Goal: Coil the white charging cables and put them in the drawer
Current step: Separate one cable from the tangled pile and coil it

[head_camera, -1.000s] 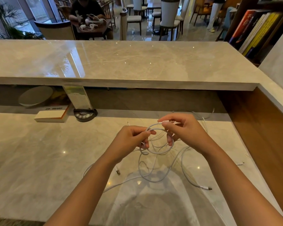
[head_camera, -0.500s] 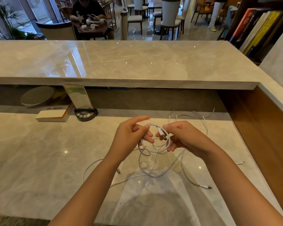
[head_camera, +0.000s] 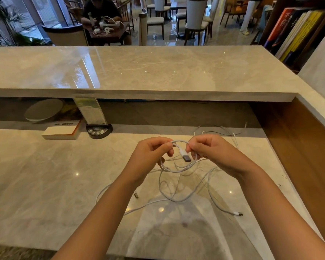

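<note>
Loop of cable (head_camera: 178,169) hangs above the desk (head_camera: 45,184); my left hand (head_camera: 150,154) pinches one side, my right hand (head_camera: 212,152) the other, so it keeps shape while slack trails below

Soft daylight, ceiling-light glare on the glossy counter (head_camera: 158,72), wide-angle edge distortion

My left grip (head_camera: 150,152) and right grip (head_camera: 212,152) are bare, forearms unsleeved, no rings or watch showing.
</note>
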A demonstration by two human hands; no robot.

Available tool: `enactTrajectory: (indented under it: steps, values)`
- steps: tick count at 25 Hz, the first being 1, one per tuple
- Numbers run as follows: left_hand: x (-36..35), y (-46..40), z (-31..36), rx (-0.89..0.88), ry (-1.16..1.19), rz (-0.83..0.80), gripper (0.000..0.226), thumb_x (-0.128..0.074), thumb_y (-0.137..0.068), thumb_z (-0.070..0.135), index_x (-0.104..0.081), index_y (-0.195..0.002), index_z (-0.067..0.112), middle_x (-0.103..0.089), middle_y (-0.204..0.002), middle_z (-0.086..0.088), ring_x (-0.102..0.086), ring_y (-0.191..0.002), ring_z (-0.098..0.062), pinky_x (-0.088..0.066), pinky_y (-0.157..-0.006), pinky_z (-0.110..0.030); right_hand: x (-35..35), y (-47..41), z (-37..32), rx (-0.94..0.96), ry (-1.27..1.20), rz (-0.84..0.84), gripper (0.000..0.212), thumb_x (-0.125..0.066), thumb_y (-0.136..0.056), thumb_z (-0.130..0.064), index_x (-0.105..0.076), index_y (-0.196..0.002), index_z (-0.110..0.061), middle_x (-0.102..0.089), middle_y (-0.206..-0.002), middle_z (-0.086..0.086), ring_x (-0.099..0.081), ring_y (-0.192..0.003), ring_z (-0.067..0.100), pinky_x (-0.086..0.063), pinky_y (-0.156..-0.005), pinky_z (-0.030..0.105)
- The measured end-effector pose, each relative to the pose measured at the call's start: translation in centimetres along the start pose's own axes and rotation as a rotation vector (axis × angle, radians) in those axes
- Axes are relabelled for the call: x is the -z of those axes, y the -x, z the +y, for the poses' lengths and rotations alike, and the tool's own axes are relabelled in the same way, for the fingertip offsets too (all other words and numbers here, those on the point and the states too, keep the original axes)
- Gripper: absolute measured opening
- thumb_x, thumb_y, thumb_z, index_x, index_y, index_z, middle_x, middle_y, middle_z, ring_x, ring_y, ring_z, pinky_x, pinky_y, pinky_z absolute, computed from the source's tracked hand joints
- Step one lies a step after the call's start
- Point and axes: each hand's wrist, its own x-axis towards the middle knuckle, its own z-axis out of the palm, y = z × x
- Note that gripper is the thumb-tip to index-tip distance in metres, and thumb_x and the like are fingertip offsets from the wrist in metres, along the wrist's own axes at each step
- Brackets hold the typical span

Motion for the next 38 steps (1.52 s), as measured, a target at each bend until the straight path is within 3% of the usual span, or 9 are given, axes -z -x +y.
enactTrajectory:
  steps: [3, 5, 7, 9, 15, 21, 26, 31, 38]
  values:
    - [-0.2, 0.1, 0.2, 0.120, 0.185, -0.017, 0.025, -0.050, -0.093, 0.013, -0.069, -0.077, 0.012, -0.064, -0.064, 0.004, -0.058, -0.061, -0.005, -0.041, -0.055, -0.020, -0.5, 0.0, 0.3, 0.045, -0.063, 0.061, 0.018, -0.052, -0.090, -0.005, -0.065, -0.097, -0.015, -0.066, -0.080, 0.002, -0.063, -0.071, 0.007, -0.050, -0.073, 0.022]
    - [-0.2, 0.0, 0.2, 0.158, 0.214, 0.103, 0.021, -0.052, -0.092, 0.013, -0.070, -0.082, 0.014, -0.065, -0.060, 0.006, -0.059, -0.056, -0.003, -0.040, -0.057, -0.022, -0.9, 0.4, 0.3, 0.083, -0.011, 0.004, 0.045, -0.061, -0.083, -0.002, -0.054, -0.118, -0.029, -0.068, -0.100, -0.003, -0.067, -0.087, 0.007, -0.054, -0.080, 0.022]
    - [-0.2, 0.0, 0.2, 0.153, 0.199, 0.142, 0.018, -0.053, -0.092, 0.014, -0.070, -0.087, 0.015, -0.068, -0.061, 0.006, -0.061, -0.056, -0.003, -0.041, -0.058, -0.022, -1.4, 0.5, 0.3, 0.181, 0.272, 0.079, 0.050, -0.071, -0.078, -0.013, -0.051, -0.118, -0.037, -0.065, -0.104, -0.011, -0.065, -0.091, 0.003, -0.052, -0.082, 0.014]
    - [0.0, 0.1, 0.3, 0.160, 0.206, 0.099, 0.017, -0.053, -0.092, 0.015, -0.070, -0.091, 0.016, -0.070, -0.065, 0.004, -0.063, -0.060, -0.005, -0.045, -0.058, -0.021, -1.9, 0.3, 0.4, 0.327, 0.345, 0.268, 0.029, -0.070, -0.080, -0.018, -0.061, -0.106, -0.029, -0.067, -0.089, -0.011, -0.065, -0.081, 0.002, -0.049, -0.074, 0.009]
    - [0.3, 0.0, 0.2, 0.278, 0.413, -0.081, 0.025, -0.047, -0.094, 0.016, -0.070, -0.092, 0.008, -0.068, -0.067, -0.002, -0.062, -0.060, -0.009, -0.050, -0.055, -0.016, -1.3, -0.8, 0.6, 0.240, -0.107, 0.369, 0.010, -0.056, -0.089, -0.008, -0.066, -0.091, -0.007, -0.069, -0.076, 0.005, -0.067, -0.059, 0.013, -0.054, -0.063, 0.019]
    - [-0.3, -0.7, -0.3, 0.291, 0.576, -0.159, 0.020, -0.048, -0.094, 0.011, -0.067, -0.091, 0.005, -0.068, -0.075, -0.005, -0.065, -0.067, -0.010, -0.054, -0.065, -0.021, -1.6, -1.5, 1.3, 0.115, -0.305, 0.426, 0.013, -0.050, -0.094, -0.018, -0.062, -0.099, -0.018, -0.069, -0.086, 0.004, -0.069, -0.072, 0.013, -0.055, -0.072, 0.025]
    - [-0.7, -1.4, -0.2, 0.119, 0.741, -0.032, 0.020, -0.042, -0.095, 0.009, -0.061, -0.093, 0.006, -0.073, -0.076, -0.006, -0.071, -0.078, -0.015, -0.056, -0.080, -0.027, -4.2, -0.8, 3.2, -0.052, -0.622, 0.133, 0.028, -0.034, -0.098, -0.030, -0.057, -0.113, -0.029, -0.071, -0.105, 0.000, -0.064, -0.105, 0.011, -0.040, -0.101, 0.029]
    - [-0.1, -1.8, -0.1, 0.002, 0.625, 0.019, 0.020, -0.043, -0.095, 0.011, -0.062, -0.094, 0.009, -0.066, -0.063, 0.001, -0.066, -0.066, -0.012, -0.057, -0.070, -0.024, -4.9, -0.5, 4.5, 0.061, -0.199, -0.012, 0.020, -0.048, -0.094, -0.008, -0.067, -0.088, -0.012, -0.065, -0.073, -0.001, -0.062, -0.075, 0.013, -0.049, -0.079, 0.021]
    - [2.9, -1.6, 0.0, -0.020, 0.654, -0.040, 0.027, -0.037, -0.096, 0.013, -0.060, -0.081, 0.012, -0.063, -0.060, 0.002, -0.060, -0.056, -0.007, -0.054, -0.058, -0.019, -0.1, -0.6, 6.5, -0.210, 0.000, -0.137, 0.022, -0.059, -0.089, -0.021, -0.067, -0.070, -0.016, -0.059, -0.067, 0.005, -0.055, -0.063, 0.014, -0.050, -0.067, 0.025]
